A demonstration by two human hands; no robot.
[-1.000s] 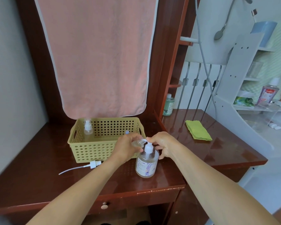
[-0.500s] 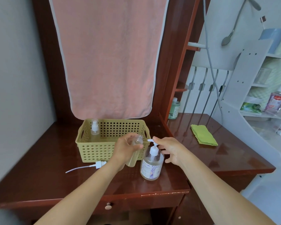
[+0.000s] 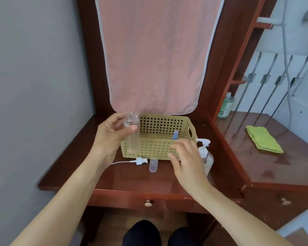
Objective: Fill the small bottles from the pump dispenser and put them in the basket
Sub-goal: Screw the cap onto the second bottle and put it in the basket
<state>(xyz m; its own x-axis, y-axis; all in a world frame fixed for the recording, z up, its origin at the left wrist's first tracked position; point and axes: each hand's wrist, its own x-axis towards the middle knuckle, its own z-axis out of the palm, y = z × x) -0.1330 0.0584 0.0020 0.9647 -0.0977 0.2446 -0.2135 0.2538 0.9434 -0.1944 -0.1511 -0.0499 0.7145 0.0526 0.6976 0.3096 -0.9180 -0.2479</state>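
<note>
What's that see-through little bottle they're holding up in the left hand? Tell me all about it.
The small bottle is a clear plastic cylinder with a narrower neck, open, no cap. The left hand holds it upright in the air, thumb across its front, fingers behind, before the left end of the yellow basket. Whether it holds liquid cannot be told.

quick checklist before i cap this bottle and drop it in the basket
1. Small bottle held upright by the left hand: ok.
2. Bottle closed: not ok, its mouth is open.
3. Bottle filled enough: cannot tell, clear and blurred.
4. Spray cap within reach: ok, it lies on the desk in front of the basket.
5. Right hand free to pick it up: ok, open and holding nothing.
6. Room in the basket: ok, mostly open floor.
</note>
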